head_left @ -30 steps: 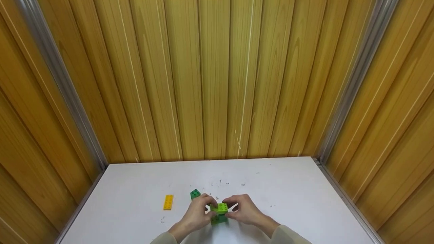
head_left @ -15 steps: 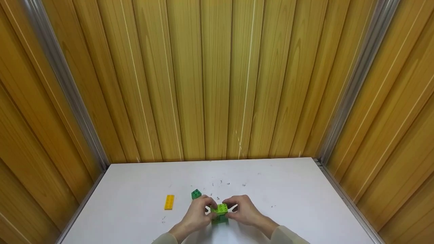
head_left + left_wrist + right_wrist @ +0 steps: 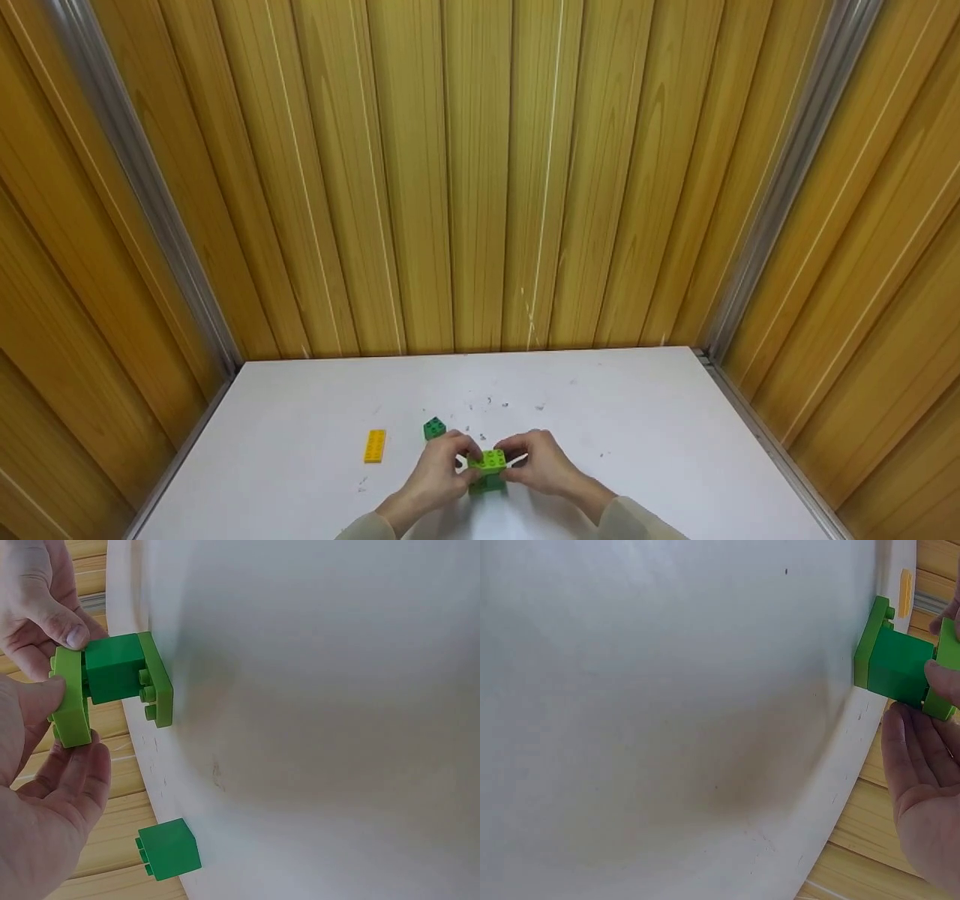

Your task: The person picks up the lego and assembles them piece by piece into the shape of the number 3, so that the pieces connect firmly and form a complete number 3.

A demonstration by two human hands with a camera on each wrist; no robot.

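A lime green studded plate is pinched at its left end by my left hand and at its right end by my right hand. Right under it stands a dark green brick, with a narrow gap and some studs showing between them in the left wrist view. The brick sits on one end of a second lime green plate, which lies on the white table. In the right wrist view, the right thumb presses against the upper plate's side.
Behind the left hand lies another dark green brick, studs up. Farther left on the table is a yellow studded plate. Wood-patterned walls enclose the table at the back and sides.
Both hands stay on the upper lime green plate with almost no movement. The lower pieces and the loose ones keep their places; the head view shifts slightly.
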